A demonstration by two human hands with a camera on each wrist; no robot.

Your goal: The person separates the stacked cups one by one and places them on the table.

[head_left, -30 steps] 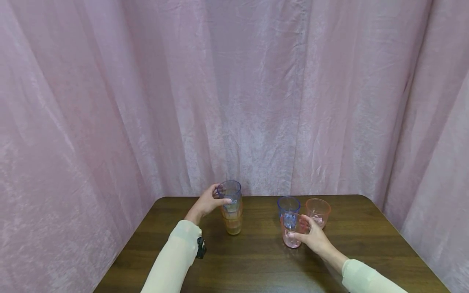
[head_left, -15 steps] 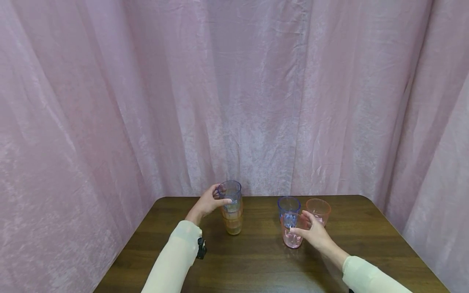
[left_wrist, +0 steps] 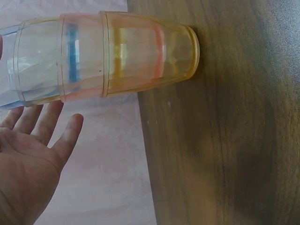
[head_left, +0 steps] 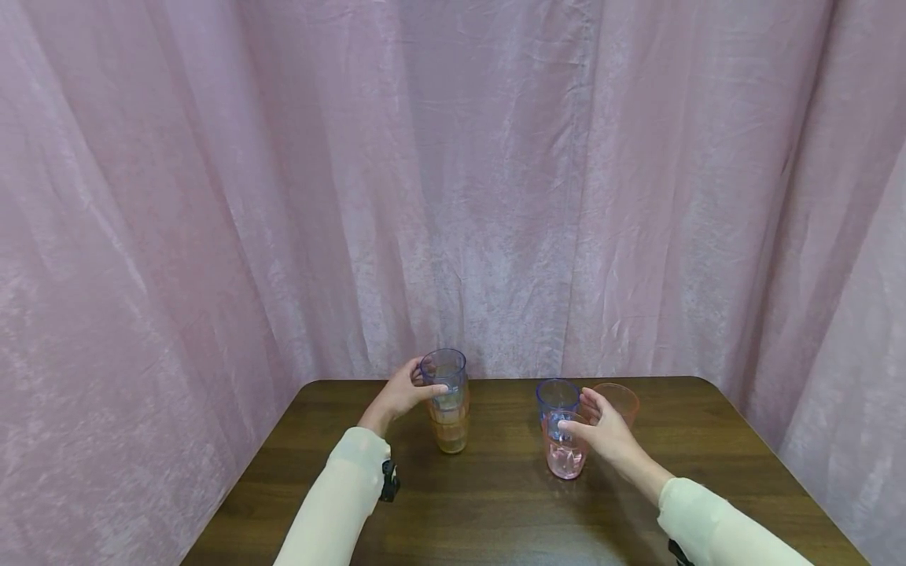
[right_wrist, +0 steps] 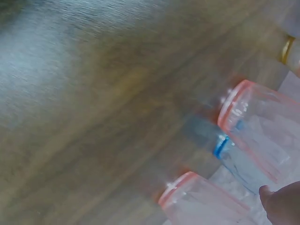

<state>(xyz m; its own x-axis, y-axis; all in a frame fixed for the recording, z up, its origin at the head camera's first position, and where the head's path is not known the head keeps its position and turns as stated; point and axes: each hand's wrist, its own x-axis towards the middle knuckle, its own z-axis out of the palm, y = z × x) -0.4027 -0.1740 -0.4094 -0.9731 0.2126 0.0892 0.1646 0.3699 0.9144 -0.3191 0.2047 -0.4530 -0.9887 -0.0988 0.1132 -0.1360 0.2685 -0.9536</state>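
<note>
In the head view, a stack of nested clear tumblers (head_left: pixel 451 428) stands upright at mid-table, yellow at the bottom and a blue tumbler (head_left: pixel 450 373) on top. My left hand (head_left: pixel 400 395) grips that top tumbler, thumb on the near side; the left wrist view shows its lower fingers (left_wrist: pixel 70 133) spread beside the stack. To the right, a pink tumbler (head_left: pixel 565 462) stands in front of a second blue tumbler (head_left: pixel 549 399). My right hand (head_left: pixel 610 436) hovers by the pink rim, thumb and fingers apart. Behind it another pink tumbler (head_left: pixel 626 401) is partly hidden.
The brown wooden table (head_left: pixel 495 519) has rounded far corners. Pink curtains (head_left: pixel 453 196) hang right behind its far edge and along both sides. In the right wrist view, the stack's yellow base (right_wrist: pixel 287 50) shows at the right edge.
My right hand has let go of the near pink tumbler and moved up and away, now covering more of the far pink one. My left hand and the stack have stayed put.
</note>
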